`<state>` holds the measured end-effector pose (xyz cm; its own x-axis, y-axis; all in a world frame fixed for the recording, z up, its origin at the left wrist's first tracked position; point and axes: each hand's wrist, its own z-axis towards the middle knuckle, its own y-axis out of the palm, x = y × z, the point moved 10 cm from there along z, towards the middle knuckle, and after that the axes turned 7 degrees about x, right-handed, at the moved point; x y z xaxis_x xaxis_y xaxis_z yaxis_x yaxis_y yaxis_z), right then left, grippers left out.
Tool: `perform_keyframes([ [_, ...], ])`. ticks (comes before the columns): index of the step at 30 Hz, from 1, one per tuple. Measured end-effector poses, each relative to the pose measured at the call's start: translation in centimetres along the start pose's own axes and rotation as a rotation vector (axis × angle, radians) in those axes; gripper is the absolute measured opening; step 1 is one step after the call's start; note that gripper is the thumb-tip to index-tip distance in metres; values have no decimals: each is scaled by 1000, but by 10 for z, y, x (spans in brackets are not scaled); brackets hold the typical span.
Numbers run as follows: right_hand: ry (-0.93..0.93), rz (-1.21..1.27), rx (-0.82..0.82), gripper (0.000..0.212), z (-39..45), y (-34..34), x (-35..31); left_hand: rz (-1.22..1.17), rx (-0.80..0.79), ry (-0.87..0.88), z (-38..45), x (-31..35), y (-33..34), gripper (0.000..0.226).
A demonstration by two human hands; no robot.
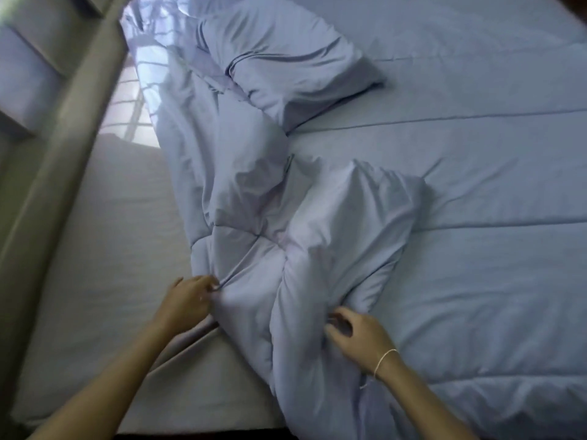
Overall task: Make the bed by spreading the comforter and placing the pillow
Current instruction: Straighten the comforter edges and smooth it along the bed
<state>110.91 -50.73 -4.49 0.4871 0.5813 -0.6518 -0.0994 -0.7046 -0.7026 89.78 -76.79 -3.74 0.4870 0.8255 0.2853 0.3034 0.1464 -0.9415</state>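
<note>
- Comforter (317, 236) lies bunched in a long ridge down the bed (95, 249), its near end between both hands.
- Left hand (187, 300) makes its grip on the comforter's left edge, fingers curled into the fabric.
- Right hand (359, 335) pinches a fold on the ridge's right side, fingers bent.
- Pillow (286, 61) rests beyond the comforter, touching its far end.

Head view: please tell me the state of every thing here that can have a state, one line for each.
comforter: bunched in a ridge, flat on the right, not yet spread left.
pillow: lying askew at the far end, partly on the comforter.
mattress: left part uncovered.
left hand: fingers pinch a comforter fold.
right hand: fingers curled into the comforter.
</note>
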Motion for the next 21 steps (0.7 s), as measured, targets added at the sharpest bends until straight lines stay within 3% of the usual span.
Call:
perform_keyframes([
  [4, -27, -120, 650, 39, 34, -85, -18, -119, 377, 122, 68, 41, -53, 32],
  [6, 121, -117, 741, 61, 69, -106, -9, -62, 486, 191, 109, 65, -74, 37],
  [9, 525, 59, 502, 107, 110, -86, 31, 62, 343, 88, 173, 73, -81, 75],
  [11, 606, 139, 367, 123, 115, -58, 39, 81, 176, 37, 195, 60, -73, 84],
  [13, 588, 129, 294, 114, 110, -39, 33, 61, 85, 53, 196, 44, -70, 74],
  [17, 515, 47, 277, 89, 94, -27, 4, -19, 155, 71, 165, -23, -92, 60],
  [21, 460, 51, 151, 68, 66, 8, -62, -57, 236, -97, 84, -144, -134, 58],
])
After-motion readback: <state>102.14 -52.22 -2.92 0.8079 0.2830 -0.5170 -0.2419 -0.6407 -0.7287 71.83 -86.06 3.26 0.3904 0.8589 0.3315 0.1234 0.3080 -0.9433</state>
